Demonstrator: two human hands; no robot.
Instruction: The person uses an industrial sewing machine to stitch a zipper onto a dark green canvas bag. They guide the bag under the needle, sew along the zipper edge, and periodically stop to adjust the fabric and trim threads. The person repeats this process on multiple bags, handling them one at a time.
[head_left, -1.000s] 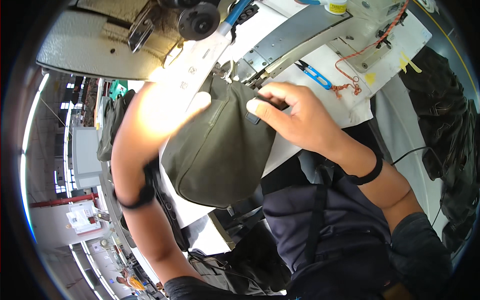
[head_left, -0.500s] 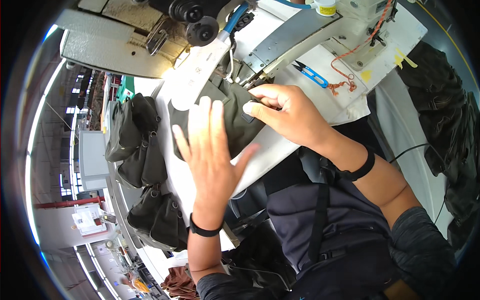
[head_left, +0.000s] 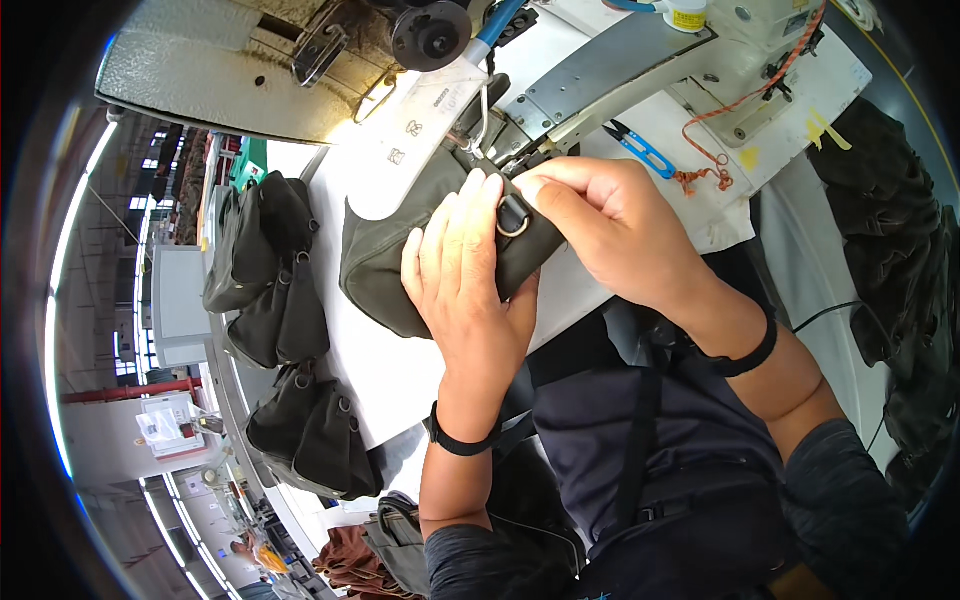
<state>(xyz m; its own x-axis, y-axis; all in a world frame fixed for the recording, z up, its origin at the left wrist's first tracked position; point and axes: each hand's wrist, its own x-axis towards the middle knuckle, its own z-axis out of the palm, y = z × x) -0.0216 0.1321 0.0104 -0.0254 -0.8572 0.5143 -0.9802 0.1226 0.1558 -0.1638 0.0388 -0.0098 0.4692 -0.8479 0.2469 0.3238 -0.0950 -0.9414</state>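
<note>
A dark olive fabric bag [head_left: 385,265] lies under the sewing machine's presser foot and needle area [head_left: 478,140]. My left hand [head_left: 468,280] rests on the bag with its fingers stretched out and lying flat, the thumb along the near side. A black tab with a metal ring [head_left: 513,218] shows just right of those fingertips. My right hand [head_left: 625,235] pinches the bag's edge close to the machine foot, its thumb on top. The underside of the bag and the fingertips beneath it are hidden.
Thread snips with blue handles [head_left: 645,152] and orange thread [head_left: 705,178] lie on the white machine table [head_left: 375,385]. Several finished-looking dark bags [head_left: 310,435] stand at the left. Dark fabric [head_left: 880,210] hangs at the right. The machine head [head_left: 220,75] overhangs the far left.
My left hand has moved right and settled on the bag. The bag has turned and bunched up, and the ringed tab now shows between my hands. My right hand still pinches its edge.
</note>
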